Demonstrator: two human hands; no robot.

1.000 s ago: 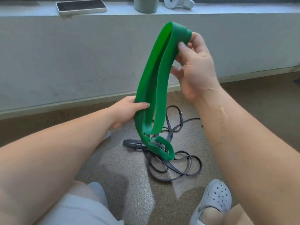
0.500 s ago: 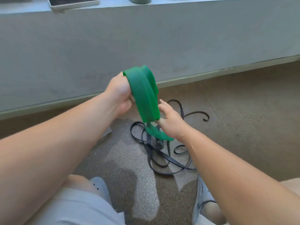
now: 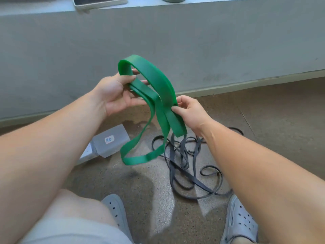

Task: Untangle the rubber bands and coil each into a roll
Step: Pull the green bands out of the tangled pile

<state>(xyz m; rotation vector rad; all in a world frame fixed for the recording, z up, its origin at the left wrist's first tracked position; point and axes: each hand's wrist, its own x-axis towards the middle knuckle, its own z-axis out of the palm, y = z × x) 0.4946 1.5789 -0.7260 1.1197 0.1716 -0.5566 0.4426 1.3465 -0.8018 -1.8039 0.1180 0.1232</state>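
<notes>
green rubber band (image 3: pixel 158 81) is held above the floor (image 3: pixel 274 117), apparently for coiling, gripped by left hand (image 3: pixel 116 93), pinched by right hand (image 3: pixel 190 111).

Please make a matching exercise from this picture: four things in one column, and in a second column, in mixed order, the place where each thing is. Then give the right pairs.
Things
1. green band
2. dark bands
3. grey box
4. phone

Places
A. on the ledge at the top of the view
B. tangled on the floor, near the right foot
C. held up between the left hand and the right hand
D. on the floor beside the left forearm, white label facing up

Pairs: 1-C, 2-B, 3-D, 4-A
</notes>
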